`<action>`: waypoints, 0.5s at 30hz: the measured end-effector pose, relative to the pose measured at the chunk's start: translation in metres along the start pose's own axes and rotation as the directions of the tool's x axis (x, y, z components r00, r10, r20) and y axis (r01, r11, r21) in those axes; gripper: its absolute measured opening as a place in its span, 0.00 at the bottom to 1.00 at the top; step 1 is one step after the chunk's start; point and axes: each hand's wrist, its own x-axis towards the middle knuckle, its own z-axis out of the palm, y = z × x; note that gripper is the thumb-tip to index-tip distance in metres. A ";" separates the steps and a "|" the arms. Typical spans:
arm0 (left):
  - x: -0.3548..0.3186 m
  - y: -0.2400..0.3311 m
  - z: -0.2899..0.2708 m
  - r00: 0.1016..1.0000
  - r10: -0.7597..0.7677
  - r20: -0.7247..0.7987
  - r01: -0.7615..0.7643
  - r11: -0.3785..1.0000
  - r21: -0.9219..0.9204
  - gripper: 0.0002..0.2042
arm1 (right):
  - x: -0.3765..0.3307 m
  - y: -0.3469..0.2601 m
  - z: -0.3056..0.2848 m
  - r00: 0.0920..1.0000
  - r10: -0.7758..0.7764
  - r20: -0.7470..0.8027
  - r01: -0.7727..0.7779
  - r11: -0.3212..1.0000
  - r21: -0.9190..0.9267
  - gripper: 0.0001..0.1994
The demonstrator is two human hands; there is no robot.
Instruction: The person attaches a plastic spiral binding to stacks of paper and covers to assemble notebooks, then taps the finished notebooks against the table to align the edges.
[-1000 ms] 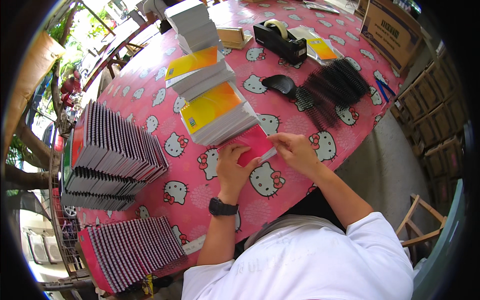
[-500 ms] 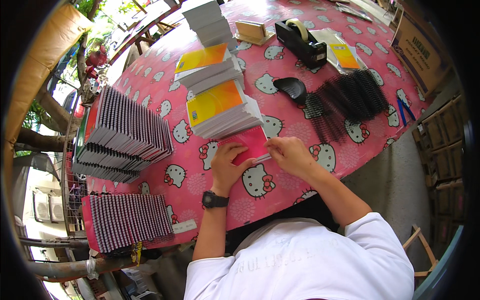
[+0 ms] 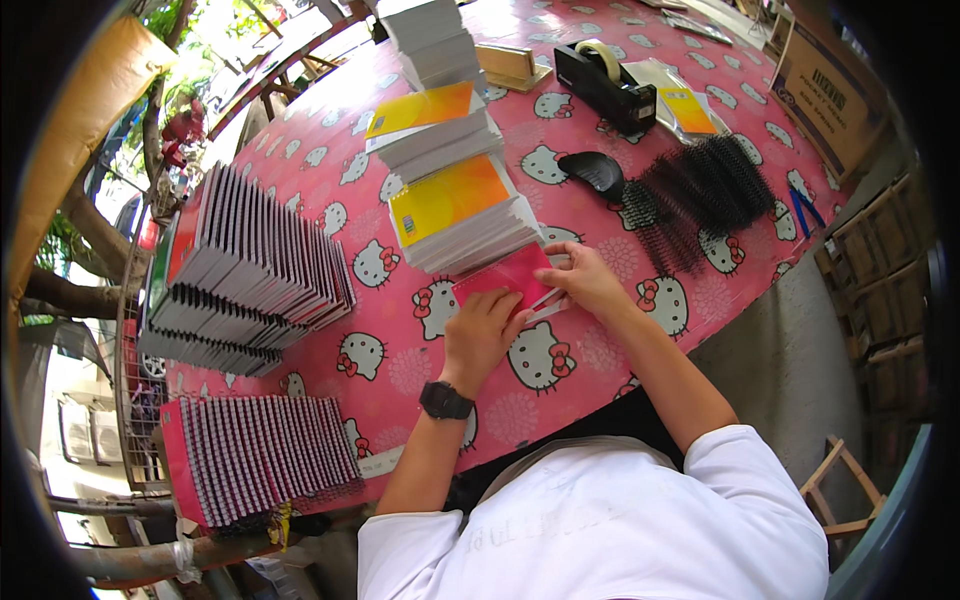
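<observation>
Bench (image 3: 560,400), round, under pink cartoon-cat cloth. Fanned rows of spiral-bound notebooks (image 3: 250,280) at far left; yellow-covered paper stacks (image 3: 460,215) mid-bench; black binding combs (image 3: 700,195) to the right. Pink cover sheet (image 3: 505,280) near the front edge, just before the stacks. Left hand (image 3: 480,335) flat, fingers extended, pressing its near part. Right hand (image 3: 585,280) loosely curled, fingertips pinching its right edge.

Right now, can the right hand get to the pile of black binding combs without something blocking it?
Probably yes. The right hand rests on the pink booklet, and the black binding combs lie just beyond it with only bare tablecloth between.
</observation>
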 end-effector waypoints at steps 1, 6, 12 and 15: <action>-0.003 0.003 -0.005 0.998 -0.021 -0.058 0.020 1.000 -0.015 0.14 | -0.001 0.002 0.000 0.999 -0.036 -0.004 0.035 0.996 -0.078 0.22; -0.008 0.034 -0.041 0.914 -0.151 -0.376 0.186 0.981 0.060 0.21 | -0.027 0.015 -0.004 0.942 -0.319 0.101 0.314 0.947 0.063 0.15; -0.020 0.050 -0.052 0.991 -0.045 -0.128 0.037 0.997 -0.064 0.23 | -0.069 0.016 -0.005 0.894 -0.395 0.210 0.424 0.899 -0.114 0.11; -0.027 0.058 -0.055 0.985 -0.032 -0.170 0.024 0.999 -0.045 0.24 | -0.060 -0.024 -0.039 0.842 -0.502 0.198 0.538 0.752 -0.380 0.11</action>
